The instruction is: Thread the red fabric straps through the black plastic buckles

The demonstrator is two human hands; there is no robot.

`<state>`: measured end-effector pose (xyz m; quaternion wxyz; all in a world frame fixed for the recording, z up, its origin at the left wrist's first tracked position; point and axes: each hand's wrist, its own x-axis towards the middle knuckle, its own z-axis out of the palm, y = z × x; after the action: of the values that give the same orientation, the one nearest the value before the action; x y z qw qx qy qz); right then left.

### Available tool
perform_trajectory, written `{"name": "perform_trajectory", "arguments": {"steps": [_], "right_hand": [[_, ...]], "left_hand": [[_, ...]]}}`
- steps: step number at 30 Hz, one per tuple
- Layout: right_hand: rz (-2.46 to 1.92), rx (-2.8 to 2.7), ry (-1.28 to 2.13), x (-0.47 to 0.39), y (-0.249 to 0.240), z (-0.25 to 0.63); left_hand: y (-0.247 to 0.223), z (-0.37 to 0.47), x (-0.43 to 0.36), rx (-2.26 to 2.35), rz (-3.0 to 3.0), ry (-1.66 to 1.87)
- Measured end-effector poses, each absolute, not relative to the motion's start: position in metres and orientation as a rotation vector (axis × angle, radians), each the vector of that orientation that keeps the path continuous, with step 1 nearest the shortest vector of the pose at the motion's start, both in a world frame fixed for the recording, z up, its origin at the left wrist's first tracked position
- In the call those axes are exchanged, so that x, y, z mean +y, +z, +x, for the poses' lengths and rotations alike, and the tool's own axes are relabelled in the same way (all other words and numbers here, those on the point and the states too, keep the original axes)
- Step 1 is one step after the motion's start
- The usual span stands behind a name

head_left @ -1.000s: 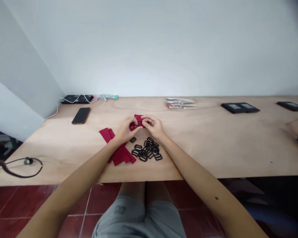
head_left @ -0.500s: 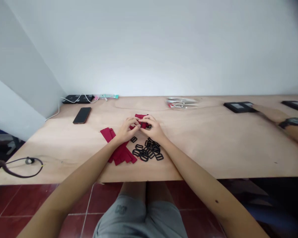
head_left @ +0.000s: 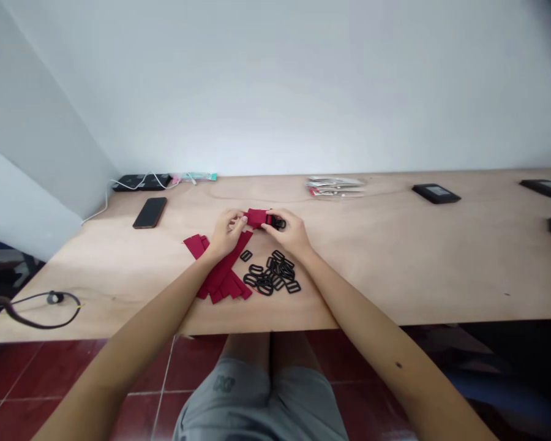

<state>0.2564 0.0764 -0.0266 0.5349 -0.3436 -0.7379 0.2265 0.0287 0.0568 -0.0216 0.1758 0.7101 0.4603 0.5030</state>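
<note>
A red fabric strip (head_left: 257,218) with a black buckle at its right end is stretched between my two hands. My left hand (head_left: 230,231) pinches its left end. My right hand (head_left: 290,231) grips it at the buckle, and other black pieces (head_left: 281,224) show beside those fingers. Below my left hand several red strips (head_left: 223,277) lie overlapping on the table. Just right of them is a pile of black slide buckles (head_left: 275,274), with one loose buckle (head_left: 245,255) apart from the pile.
A phone (head_left: 150,212) and black boxes with a white cable (head_left: 138,182) are at the back left. Plastic packets (head_left: 335,187) lie near the wall. Black devices (head_left: 436,193) sit at the right. A dark cable (head_left: 43,326) loops at the left edge.
My hands have moved slightly apart, showing more of the red strip between them. At the right, the other person's hand and watch have left the view, and one black device there is gone.
</note>
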Motion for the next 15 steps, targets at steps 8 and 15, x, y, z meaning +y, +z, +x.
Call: {"name": "perform_trajectory", "arguments": {"steps": [8,15], "right_hand": [[-1.009,-1.853,0.343,0.098,-0.041,0.268],[-1.112,-2.007,0.217,0.107,-0.054,0.269]], "left_hand": [[-0.029,0.027,0.059,1.475,2.033,1.42],[-0.022,0.032,0.05,1.712,1.985,1.47]]}}
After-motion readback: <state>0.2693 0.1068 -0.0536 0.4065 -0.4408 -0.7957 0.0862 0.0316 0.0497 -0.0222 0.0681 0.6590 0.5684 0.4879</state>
